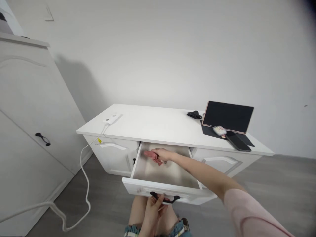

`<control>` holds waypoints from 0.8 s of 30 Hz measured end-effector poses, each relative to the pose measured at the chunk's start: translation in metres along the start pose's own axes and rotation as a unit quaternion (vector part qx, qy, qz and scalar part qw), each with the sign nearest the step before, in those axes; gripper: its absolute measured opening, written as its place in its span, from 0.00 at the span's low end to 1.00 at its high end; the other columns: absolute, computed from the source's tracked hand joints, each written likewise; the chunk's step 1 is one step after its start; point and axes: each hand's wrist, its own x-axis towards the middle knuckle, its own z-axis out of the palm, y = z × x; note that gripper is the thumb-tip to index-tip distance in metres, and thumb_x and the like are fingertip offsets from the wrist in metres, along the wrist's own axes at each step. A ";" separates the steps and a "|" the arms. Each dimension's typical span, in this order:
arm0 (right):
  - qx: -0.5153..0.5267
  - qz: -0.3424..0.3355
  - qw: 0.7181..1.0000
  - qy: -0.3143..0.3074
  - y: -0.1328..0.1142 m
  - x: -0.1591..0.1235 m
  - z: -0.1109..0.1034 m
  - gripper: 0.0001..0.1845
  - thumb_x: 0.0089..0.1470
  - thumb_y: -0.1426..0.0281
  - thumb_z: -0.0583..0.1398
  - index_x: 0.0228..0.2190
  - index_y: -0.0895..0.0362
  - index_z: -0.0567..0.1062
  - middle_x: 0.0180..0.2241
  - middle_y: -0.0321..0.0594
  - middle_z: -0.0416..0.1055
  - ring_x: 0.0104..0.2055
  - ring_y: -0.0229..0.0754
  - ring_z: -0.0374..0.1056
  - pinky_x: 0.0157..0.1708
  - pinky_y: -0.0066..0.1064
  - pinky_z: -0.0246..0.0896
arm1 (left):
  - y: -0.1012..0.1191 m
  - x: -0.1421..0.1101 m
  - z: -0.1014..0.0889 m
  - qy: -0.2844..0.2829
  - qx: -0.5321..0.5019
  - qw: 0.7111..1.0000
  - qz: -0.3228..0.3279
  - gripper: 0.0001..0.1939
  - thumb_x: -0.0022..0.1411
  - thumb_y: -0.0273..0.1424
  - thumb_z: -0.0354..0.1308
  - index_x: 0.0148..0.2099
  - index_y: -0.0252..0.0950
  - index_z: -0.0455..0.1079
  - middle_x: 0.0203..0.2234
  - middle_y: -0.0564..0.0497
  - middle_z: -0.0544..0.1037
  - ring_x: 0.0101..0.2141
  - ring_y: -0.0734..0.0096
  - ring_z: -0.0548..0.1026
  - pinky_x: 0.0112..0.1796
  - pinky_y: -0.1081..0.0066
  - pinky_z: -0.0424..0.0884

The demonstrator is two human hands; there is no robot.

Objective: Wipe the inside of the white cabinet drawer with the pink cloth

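Head camera view: closest in are the person's bare knees (138, 209), with frilly blue-green cloth near them. The left hand (152, 210) is by the knees, its fingers and thumb curled on the black, curved handle (176, 198). That handle is on the front of the white wooden drawer (170, 185). The drawer is pulled out, and its open box sits between the person and the white wooden counter (153, 123).

Deeper in the drawer is the crumpled, pinkish-red soft cloth (153, 156). It is near the back, over on the left side. The right hand (162, 154) grips its back right part, and the rest pokes out to the left of the fingers. Its long way runs slantwise, from back left to front right. The right hand is the near one, touching it; the left hand is outside the drawer, nearer the person. I cannot tell if the cloth rests on the drawer's bottom.

On the counter, toward the right, are a dark flat phone (237, 141), a small white rounded case (219, 130) and a black-screened tablet (228, 116) leaning up. A floppy black thing (195, 114) sits left of the tablet. Far to the left is a white power strip (111, 119), and its white cord (88, 187) hangs down the front. Behind it all is the plain pale wall (158, 59).
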 end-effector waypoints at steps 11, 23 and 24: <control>-0.208 -0.059 0.887 0.409 0.031 -0.236 0.014 0.25 0.56 0.78 0.53 0.53 0.48 0.70 0.46 0.46 0.66 0.53 0.50 0.63 0.48 0.43 0.65 | 0.017 0.039 0.021 -0.022 -0.055 0.997 0.058 0.17 0.40 0.38 0.75 0.29 0.35 0.75 0.28 0.48 0.82 0.31 0.70 0.78 0.36 0.72 0.73; -0.241 -0.027 0.815 0.526 0.034 -0.129 0.130 0.26 0.57 0.78 0.56 0.55 0.45 0.71 0.41 0.44 0.64 0.57 0.55 0.56 0.54 0.54 0.58 | 0.005 0.043 0.031 -0.008 -0.201 0.976 0.083 0.08 0.49 0.25 0.70 0.31 0.34 0.73 0.25 0.51 0.80 0.27 0.74 0.77 0.33 0.74 0.74; -0.227 -0.034 0.828 0.511 0.027 -0.119 0.132 0.26 0.58 0.77 0.56 0.55 0.45 0.71 0.41 0.44 0.65 0.57 0.55 0.55 0.54 0.54 0.58 | 0.004 0.042 0.030 -0.013 -0.224 0.972 0.076 0.05 0.52 0.25 0.67 0.32 0.34 0.73 0.25 0.51 0.79 0.26 0.75 0.76 0.32 0.75 0.73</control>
